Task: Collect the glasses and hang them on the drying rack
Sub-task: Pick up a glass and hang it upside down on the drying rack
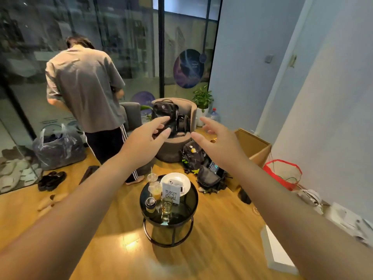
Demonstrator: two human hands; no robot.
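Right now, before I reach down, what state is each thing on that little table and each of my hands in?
Left hand: open, empty, held up above the table.
Right hand: open, empty, fingers spread.
Drinking glass: upright, a little yellowish liquid at the bottom.
Plastic cup: upright, lidded, straw in, orange drink low.
Small jar: upright, metal lid on.
White plate: flat, holding small items.
Code card: standing upright.
Round table: standing, not touched.

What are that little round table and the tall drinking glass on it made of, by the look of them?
The round table looks like dark smoked glass on a black metal ring frame: its top mirrors the things on it, and the thin hoops look painted. The tall glass seems to be clear glass, see-through with bright glints, though clear plastic is possible.
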